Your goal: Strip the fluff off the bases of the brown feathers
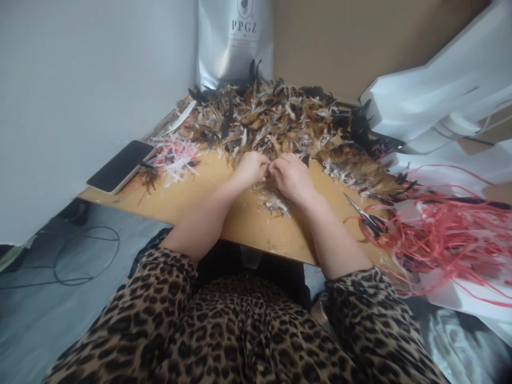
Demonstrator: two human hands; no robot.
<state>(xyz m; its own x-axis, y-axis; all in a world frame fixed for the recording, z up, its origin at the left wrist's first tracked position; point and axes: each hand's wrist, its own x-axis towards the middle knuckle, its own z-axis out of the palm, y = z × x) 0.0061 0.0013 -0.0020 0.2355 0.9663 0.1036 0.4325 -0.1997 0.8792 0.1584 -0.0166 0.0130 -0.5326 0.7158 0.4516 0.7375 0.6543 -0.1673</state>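
Observation:
A large heap of brown and black feathers (pixel 276 112) covers the far part of the wooden table (pixel 200 200). At its near edge my left hand (pixel 253 166) and my right hand (pixel 291 173) meet, fingertips pinched close together. Both seem closed on feathers, though the exact pieces between the fingers are too small and blurred to make out. Just below them lies a small tuft of pale-based feathers (pixel 276 204). Right of my right hand, a bundle of brown feathers (pixel 358 168) with white quill ends rests on the table.
Scissors (pixel 366 216) lie at the right beside a tangle of red plastic string (pixel 444 234). To the left are a phone (pixel 121 166) and a pile of pink and white strips (pixel 176 154). A silver bag (pixel 236 48) stands behind; white boxes (pixel 436 90) flank the right.

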